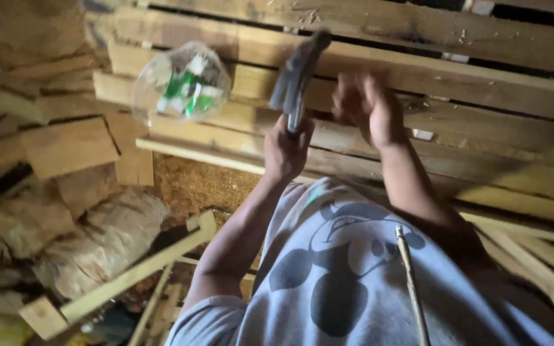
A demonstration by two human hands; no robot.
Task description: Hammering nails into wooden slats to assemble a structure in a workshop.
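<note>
**Two hands, one hammer, stacked timber**

Several long planks [418,83], the largest item, run from 10 o'clock to 4 o'clock across the upper half of the view, laid side by side with dark gaps between them.

One grey printed shirt [347,275], worn by the person, fills the lower middle.

Loose offcuts and rough wood blocks [65,147], piled at 9 o'clock, well apart from both hands.

One pale wooden stick with a block on its end [123,275], lying at 7 o'clock, long axis running 8 to 2.

One clear plastic bag [181,80] holding green and white small goods, resting on the planks at 11 o'clock, near the hammer head.

One hammer [297,77], blurred, long axis nearly upright, handle down at 6 o'clock and head up at 12, tilted slightly towards 1. It stands above the planks, near top centre.

Left hand [286,147]: fist wrapped fully about the lower handle, directly below the hammer head.

Right hand [367,106]: fingers loosely spread, gripping nothing that can be made out, resting on or just above a plank at 3 o'clock of the hammer, just beside it. Whether a nail sits under the fingers cannot be told.

One thin stick [411,288], lying over the shirt at 5 o'clock.
</note>
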